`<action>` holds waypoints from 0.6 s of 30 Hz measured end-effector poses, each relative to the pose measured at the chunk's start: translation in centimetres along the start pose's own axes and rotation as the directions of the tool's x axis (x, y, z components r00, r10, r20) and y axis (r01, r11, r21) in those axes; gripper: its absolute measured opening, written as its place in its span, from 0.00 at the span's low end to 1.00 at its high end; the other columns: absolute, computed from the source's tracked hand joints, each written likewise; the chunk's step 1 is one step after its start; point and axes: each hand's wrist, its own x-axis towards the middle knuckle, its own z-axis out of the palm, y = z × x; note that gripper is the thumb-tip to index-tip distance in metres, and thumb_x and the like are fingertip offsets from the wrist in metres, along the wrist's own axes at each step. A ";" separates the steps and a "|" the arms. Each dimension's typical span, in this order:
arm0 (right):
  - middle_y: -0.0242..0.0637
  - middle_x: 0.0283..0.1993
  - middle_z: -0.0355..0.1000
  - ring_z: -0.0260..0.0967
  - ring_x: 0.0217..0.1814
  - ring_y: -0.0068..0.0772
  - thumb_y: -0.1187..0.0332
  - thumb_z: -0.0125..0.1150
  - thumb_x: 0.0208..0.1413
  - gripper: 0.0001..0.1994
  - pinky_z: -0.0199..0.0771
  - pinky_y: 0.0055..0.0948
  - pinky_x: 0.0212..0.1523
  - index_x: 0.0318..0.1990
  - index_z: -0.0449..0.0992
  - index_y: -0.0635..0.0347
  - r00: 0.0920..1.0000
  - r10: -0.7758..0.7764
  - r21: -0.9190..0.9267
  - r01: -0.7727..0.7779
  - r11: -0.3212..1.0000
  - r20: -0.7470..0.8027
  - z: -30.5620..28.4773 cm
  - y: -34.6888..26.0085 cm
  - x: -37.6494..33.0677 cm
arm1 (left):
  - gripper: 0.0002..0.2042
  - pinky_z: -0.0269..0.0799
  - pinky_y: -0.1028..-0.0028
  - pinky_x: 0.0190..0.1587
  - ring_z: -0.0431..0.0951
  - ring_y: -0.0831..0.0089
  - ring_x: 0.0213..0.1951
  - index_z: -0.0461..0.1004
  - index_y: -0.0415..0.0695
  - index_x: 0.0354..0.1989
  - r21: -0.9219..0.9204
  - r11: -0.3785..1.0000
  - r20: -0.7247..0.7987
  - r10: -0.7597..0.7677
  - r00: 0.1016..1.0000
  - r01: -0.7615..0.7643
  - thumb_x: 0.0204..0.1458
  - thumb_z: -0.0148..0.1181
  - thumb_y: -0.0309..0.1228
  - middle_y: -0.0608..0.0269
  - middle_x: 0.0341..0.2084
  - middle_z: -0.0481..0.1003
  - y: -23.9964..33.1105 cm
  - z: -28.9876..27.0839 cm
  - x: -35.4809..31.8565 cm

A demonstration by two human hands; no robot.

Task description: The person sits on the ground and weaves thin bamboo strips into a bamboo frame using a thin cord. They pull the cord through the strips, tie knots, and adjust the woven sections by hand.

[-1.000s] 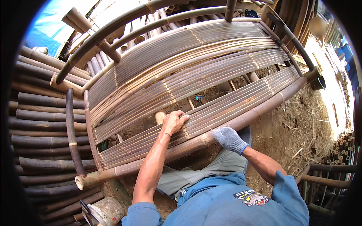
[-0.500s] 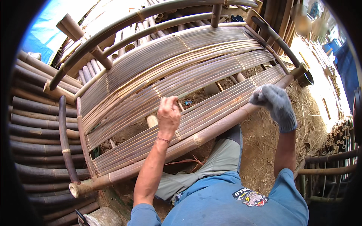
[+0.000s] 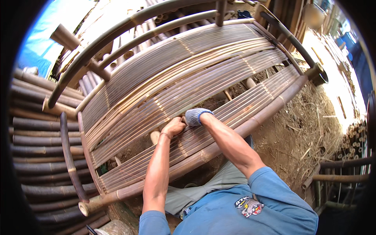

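A long bamboo bench with a thick front rail [image 3: 260, 118] stretches before me. Its seat is made of thin bamboo slats in bands, with an open gap between the front slats [image 3: 239, 111] and the middle slats [image 3: 196, 92]. At that gap my bare left hand [image 3: 174, 126] is closed, a thin cord around its wrist. My right hand [image 3: 194, 116], in a grey knitted glove with a blue cuff, is closed right beside it. The hands meet at the fingers, over the far edge of the front slats. What they hold is hidden between them.
Curved bamboo rails [image 3: 135, 19] rise along the bench's far side, and a short armrest post [image 3: 69, 156] stands at left. Dark bamboo poles [image 3: 47, 150] are stacked at left. Straw and shavings [image 3: 313, 129] cover the ground at right. A pale container [image 3: 113, 228] stands lower left.
My right hand has moved left, from the bench's front right to beside my left hand. My left hand has come slightly nearer to me, down to the slats.
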 end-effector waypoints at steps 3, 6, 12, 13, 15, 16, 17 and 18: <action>0.55 0.36 0.79 0.77 0.32 0.51 0.65 0.58 0.48 0.13 0.75 0.45 0.35 0.36 0.83 0.62 0.990 -0.137 -0.102 0.139 0.985 0.027 -0.7 0.5 -0.7 | 0.14 0.73 0.64 0.34 0.78 0.64 0.30 0.79 0.31 0.34 -0.082 0.968 -0.053 -0.243 0.969 0.238 0.48 0.62 0.33 0.48 0.25 0.78 1.7 -0.2 -1.9; 0.53 0.40 0.79 0.79 0.42 0.52 0.62 0.60 0.49 0.13 0.78 0.48 0.44 0.38 0.84 0.58 0.960 0.009 -0.086 -0.034 0.996 -0.279 0.2 0.0 -4.5 | 0.12 0.73 0.70 0.34 0.77 0.74 0.29 0.82 0.37 0.33 0.027 0.994 -0.425 -0.089 0.901 0.110 0.51 0.65 0.35 0.60 0.22 0.78 4.1 -0.1 -5.1; 0.41 0.44 0.77 0.73 0.49 0.47 0.59 0.66 0.50 0.11 0.71 0.46 0.52 0.36 0.81 0.53 0.487 -0.273 -0.026 0.454 0.891 -0.830 2.0 -3.6 -11.7 | 0.09 0.62 0.85 0.28 0.66 0.86 0.24 0.79 0.36 0.37 -0.762 0.644 0.068 -0.033 0.997 0.073 0.57 0.65 0.30 0.64 0.27 0.78 8.7 -3.0 -10.5; 0.41 0.43 0.77 0.73 0.49 0.46 0.60 0.65 0.51 0.10 0.71 0.44 0.53 0.36 0.81 0.54 0.525 -0.274 0.020 0.486 0.874 -0.806 1.4 -3.8 -12.8 | 0.08 0.62 0.86 0.25 0.66 0.87 0.22 0.79 0.37 0.37 -0.753 0.648 0.137 -0.019 0.990 0.117 0.57 0.64 0.30 0.63 0.27 0.78 9.3 -3.4 -10.7; 0.40 0.37 0.78 0.75 0.45 0.42 0.62 0.62 0.57 0.09 0.73 0.39 0.49 0.36 0.81 0.58 0.729 -0.188 0.258 0.453 0.853 -0.658 0.5 -3.7 -16.4 | 0.07 0.56 0.87 0.17 0.62 0.89 0.16 0.78 0.37 0.39 -0.766 0.632 0.159 0.017 0.987 0.112 0.58 0.63 0.29 0.62 0.27 0.79 10.2 -3.8 -10.8; 0.38 0.33 0.77 0.75 0.37 0.36 0.62 0.61 0.60 0.11 0.74 0.34 0.41 0.35 0.80 0.60 0.745 -0.121 0.436 0.504 0.746 -0.656 0.2 -3.4 -18.8 | 0.08 0.55 0.86 0.16 0.60 0.89 0.15 0.78 0.39 0.41 -0.802 0.593 0.091 0.017 0.996 0.063 0.59 0.62 0.30 0.62 0.29 0.80 10.4 -3.8 -10.6; 0.34 0.30 0.76 0.72 0.31 0.25 0.62 0.59 0.63 0.12 0.72 0.27 0.33 0.36 0.81 0.62 0.821 -0.128 0.637 0.520 0.569 -0.556 0.1 -2.3 -22.0 | 0.07 0.56 0.87 0.16 0.61 0.89 0.14 0.78 0.40 0.41 -0.797 0.597 0.059 -0.076 0.995 0.092 0.59 0.62 0.30 0.61 0.29 0.81 10.4 -3.5 -10.3; 0.30 0.28 0.74 0.69 0.28 0.18 0.66 0.58 0.62 0.11 0.69 0.21 0.29 0.35 0.80 0.64 0.886 -0.119 0.804 0.457 0.381 -0.447 0.1 -0.9 -26.0 | 0.07 0.56 0.87 0.16 0.61 0.89 0.14 0.78 0.41 0.41 -0.812 0.574 0.026 -0.142 0.989 0.104 0.58 0.62 0.30 0.61 0.29 0.82 10.3 -3.3 -10.0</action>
